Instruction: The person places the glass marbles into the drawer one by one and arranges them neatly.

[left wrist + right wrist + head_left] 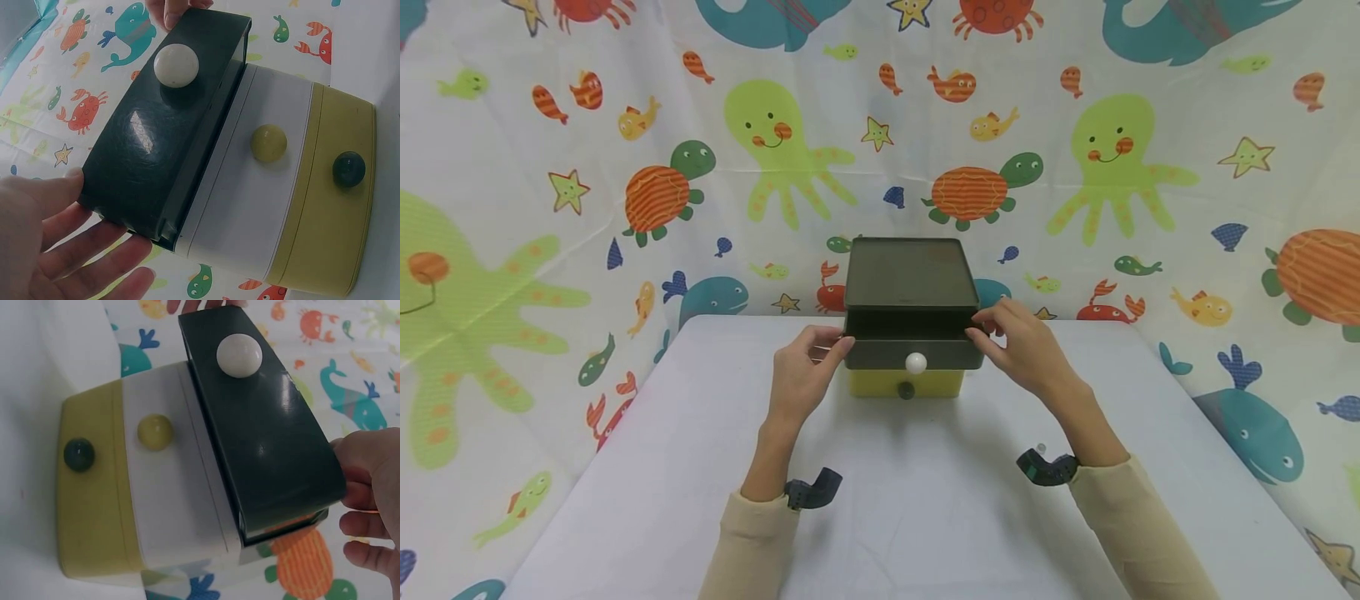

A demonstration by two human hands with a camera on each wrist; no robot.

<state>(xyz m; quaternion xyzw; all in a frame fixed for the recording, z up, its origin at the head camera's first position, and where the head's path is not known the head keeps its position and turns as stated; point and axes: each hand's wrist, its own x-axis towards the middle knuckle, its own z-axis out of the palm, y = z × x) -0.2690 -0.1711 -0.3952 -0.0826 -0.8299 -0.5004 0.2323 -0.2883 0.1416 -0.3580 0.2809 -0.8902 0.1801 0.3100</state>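
Observation:
A small drawer cabinet [910, 271] with a dark green top stands near the table's far edge. Its dark green top drawer [880, 354], with a white knob [916, 363], is pulled out toward me, and its inside looks dark. My left hand [801, 375] holds the drawer's left front corner, thumb at the front and fingers along the side. At the right front corner, my right hand [1030, 350] pinches it between thumb and fingers. Below, a white drawer [231, 206] with a yellow knob [269, 143] and a yellow drawer [312, 225] with a green knob [349, 169] are closed.
The cabinet stands on a white table [895, 508]. Directly behind it hangs a white cloth [820, 283] printed with sea animals, which also runs along both sides. Dark wrist-worn devices, such as the right one [1048, 467], sit on both wrists.

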